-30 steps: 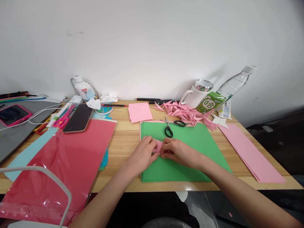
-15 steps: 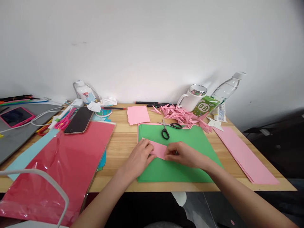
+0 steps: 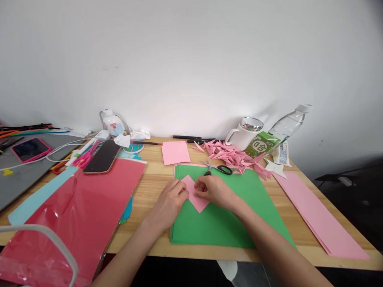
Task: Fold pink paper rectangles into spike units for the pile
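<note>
A small piece of pink paper (image 3: pixel 198 203) lies slanted on a stack of green paper (image 3: pixel 227 227), between my two hands. My left hand (image 3: pixel 172 199) grips its left edge, fingers bent and pressed together. Over the paper's upper right side, my right hand (image 3: pixel 214 190) has thumb and fingertips pinched on it, hiding part of that edge. Just beyond my right hand rest black-handled scissors (image 3: pixel 224 170), one handle loop partly covered by the hand.
Behind are a stack of pink squares (image 3: pixel 176 153), a heap of folded pink paper pieces (image 3: pixel 227 154), a white mug (image 3: pixel 243 135), a green carton (image 3: pixel 261 144) and a tilted water bottle (image 3: pixel 289 125). Pink strips (image 3: pixel 317 211) lie right; a red paper packet (image 3: pixel 74 215) and phone (image 3: pixel 103 157) left.
The pink paper has been turned so a corner points toward me. My right hand has shifted left, closer to my left hand. The camera view has tilted up slightly.
</note>
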### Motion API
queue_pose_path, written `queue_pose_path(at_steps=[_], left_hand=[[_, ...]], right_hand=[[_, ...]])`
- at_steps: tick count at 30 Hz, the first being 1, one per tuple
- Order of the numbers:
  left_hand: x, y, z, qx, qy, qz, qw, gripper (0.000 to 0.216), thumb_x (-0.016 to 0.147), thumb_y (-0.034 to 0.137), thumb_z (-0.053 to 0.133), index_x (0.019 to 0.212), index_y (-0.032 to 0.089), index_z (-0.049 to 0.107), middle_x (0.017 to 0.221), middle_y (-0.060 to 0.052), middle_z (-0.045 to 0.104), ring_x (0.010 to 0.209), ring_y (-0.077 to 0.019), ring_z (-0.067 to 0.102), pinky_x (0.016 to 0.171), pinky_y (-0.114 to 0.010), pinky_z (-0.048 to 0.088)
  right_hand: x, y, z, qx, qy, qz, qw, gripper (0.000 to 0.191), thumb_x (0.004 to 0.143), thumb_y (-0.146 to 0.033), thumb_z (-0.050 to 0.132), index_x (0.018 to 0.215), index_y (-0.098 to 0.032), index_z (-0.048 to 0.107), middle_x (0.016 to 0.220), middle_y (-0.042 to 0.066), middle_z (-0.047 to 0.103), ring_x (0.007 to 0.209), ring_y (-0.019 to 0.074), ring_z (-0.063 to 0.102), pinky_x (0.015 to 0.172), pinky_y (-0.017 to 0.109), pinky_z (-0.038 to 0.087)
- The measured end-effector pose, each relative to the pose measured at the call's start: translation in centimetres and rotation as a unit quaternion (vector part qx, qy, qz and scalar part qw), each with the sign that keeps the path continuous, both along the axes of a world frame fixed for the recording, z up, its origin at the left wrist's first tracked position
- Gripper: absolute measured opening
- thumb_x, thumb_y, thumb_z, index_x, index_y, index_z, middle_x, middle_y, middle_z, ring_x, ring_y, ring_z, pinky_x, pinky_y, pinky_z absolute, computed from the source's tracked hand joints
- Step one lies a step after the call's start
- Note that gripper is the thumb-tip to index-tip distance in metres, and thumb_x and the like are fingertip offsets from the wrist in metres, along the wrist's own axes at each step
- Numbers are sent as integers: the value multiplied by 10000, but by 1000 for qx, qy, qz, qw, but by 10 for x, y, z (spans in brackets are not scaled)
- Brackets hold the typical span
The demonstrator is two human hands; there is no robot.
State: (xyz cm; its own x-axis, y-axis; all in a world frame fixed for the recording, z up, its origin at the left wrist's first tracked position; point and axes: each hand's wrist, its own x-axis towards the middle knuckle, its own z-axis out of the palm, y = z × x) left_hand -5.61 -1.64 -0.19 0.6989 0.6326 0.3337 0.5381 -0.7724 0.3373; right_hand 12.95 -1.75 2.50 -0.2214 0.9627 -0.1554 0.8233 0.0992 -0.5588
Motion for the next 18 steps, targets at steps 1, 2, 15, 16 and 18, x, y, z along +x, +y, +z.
queue_pose_path(at_steps=[1,2,15,16,18], left_hand=[[2,1,0,-4,9,21,1000,266,906,132,377,768,171,601,849,-64,568,804,-181,492,707,-308,424],[4,3,0,-15,17,41,999,264,905,134,376,765,170,598,821,-59,561,775,-180,493,684,-305,423],[31,14,0,-101,-57,149,982,79,809,184,574,887,177,567,827,-31,572,757,-183,566,657,-299,456],[31,14,-1,-110,-83,166,977,47,822,186,553,867,178,565,799,-24,579,717,-170,570,633,-287,450],[29,13,-3,-135,-123,190,965,47,837,210,525,819,182,559,742,-12,593,659,-156,570,596,-272,435]], right_hand=[[1,0,-4,3,14,0,1000,57,734,-172,573,749,-172,628,659,2,660,602,132,578,561,222,399],[2,1,-7,17,23,-5,1000,80,754,-177,546,738,-172,625,676,6,658,608,130,577,561,221,403],[17,7,-18,55,27,-167,984,186,836,-170,455,917,-156,621,824,92,662,707,203,648,607,297,491],[16,8,-20,17,117,-163,980,176,831,-189,459,918,-160,610,795,77,655,672,187,647,606,296,508],[13,8,-23,-51,267,-166,948,169,805,-231,495,930,-162,586,797,64,637,657,174,647,611,306,535]])
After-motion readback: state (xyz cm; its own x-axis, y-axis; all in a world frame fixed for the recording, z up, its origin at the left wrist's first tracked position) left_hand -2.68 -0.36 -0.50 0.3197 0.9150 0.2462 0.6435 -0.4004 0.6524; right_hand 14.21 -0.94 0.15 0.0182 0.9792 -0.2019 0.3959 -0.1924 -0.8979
